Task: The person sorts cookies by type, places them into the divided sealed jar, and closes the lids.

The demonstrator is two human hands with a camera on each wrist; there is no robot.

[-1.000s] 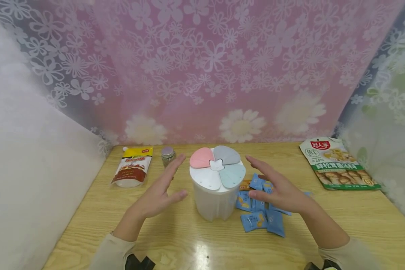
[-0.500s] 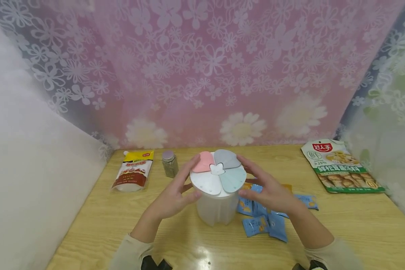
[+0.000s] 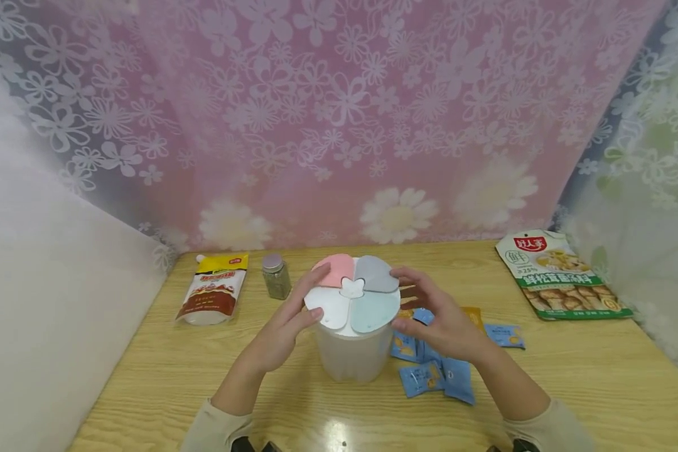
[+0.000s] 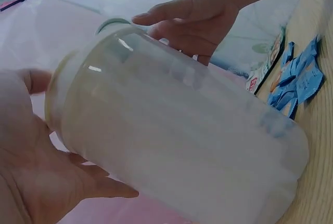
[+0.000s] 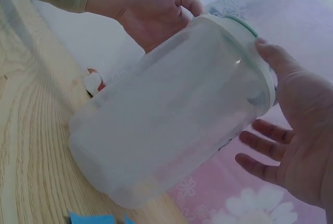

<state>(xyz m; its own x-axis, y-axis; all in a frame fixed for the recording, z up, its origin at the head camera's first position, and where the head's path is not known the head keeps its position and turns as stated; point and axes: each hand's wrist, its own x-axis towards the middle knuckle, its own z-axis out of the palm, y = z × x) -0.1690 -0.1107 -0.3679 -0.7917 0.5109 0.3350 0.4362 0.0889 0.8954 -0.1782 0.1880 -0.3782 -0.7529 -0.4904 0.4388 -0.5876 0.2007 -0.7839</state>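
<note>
A tall translucent storage canister (image 3: 353, 358) stands upright on the table between both hands. Its round lid (image 3: 352, 288) carries petal-shaped flaps in pink, grey, white and pale green, all lying flat around a small white centre. My left hand (image 3: 277, 339) grips the lid's left side, index finger over the pink flap and thumb over the white one. Across from it, my right hand (image 3: 446, 326) holds the right rim with index finger and thumb. In the right wrist view, the other fingers (image 5: 265, 151) of that hand spread clear of the wall. Inside the canister, no contents show.
Blue snack packets (image 3: 422, 378) lie loose right of the canister, partly behind my right hand. At the back left stand a yellow, white and brown pouch (image 3: 213, 292) and a small spice jar (image 3: 276, 277). A green-and-white mushroom packet (image 3: 562, 276) lies at the back right.
Both hands have come inward from either side of the canister onto its lid rim. The view has shifted slightly; the flaps remain down.
</note>
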